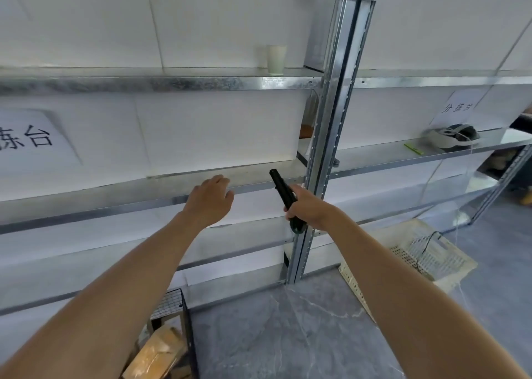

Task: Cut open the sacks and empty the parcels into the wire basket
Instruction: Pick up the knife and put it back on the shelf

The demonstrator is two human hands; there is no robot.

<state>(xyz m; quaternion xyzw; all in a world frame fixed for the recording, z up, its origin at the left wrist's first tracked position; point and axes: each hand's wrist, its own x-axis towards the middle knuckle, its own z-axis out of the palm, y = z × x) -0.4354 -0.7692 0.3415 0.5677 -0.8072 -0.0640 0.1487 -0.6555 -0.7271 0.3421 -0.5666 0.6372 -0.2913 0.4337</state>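
Note:
My right hand grips a black cutter by its handle, tip pointing up and away over the metal shelf. To its left, my left hand hovers by the shelf's front edge, fingers slightly curled, holding nothing. At the bottom left, the corner of a black wire basket shows behind my left arm, with brown parcels inside it. No sack is in view.
A galvanised upright post stands just right of the cutter. A paper cup sits on the upper shelf. A helmet and green pen lie on the right shelf. A white plastic crate rests on the grey floor.

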